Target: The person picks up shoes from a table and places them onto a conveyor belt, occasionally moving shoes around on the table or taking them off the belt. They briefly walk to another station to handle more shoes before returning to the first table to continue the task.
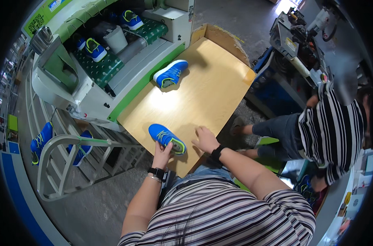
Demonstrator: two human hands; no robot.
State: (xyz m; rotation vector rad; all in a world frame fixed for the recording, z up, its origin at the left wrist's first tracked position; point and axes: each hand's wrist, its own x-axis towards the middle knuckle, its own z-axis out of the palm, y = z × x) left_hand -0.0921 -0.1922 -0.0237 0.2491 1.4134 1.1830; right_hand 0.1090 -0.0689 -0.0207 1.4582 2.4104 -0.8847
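Blue shoe (167, 138) with yellow-green trim sat on its side near the front edge of the wooden bench (211, 90), heel toward me. My left hand (162, 151) had its grip closed on the heel end, fingers wrapped on the sole edge. My right hand (205, 139) lay flat on the bench just beside the shoe, grip open, holding nothing. A second blue shoe (171, 74) lay well apart at the far side of the bench, next to the white and green conveyor machine (125, 78). Two more blue shoes (95, 49) rode on the machine's green dotted belt, with a white bucket (115, 39) between them. Further blue shoes (41, 141) hung on a grey rack (59, 164) down to my left. A person in a striped shirt (334, 127) sat to my right, by a dark machine (293, 37).
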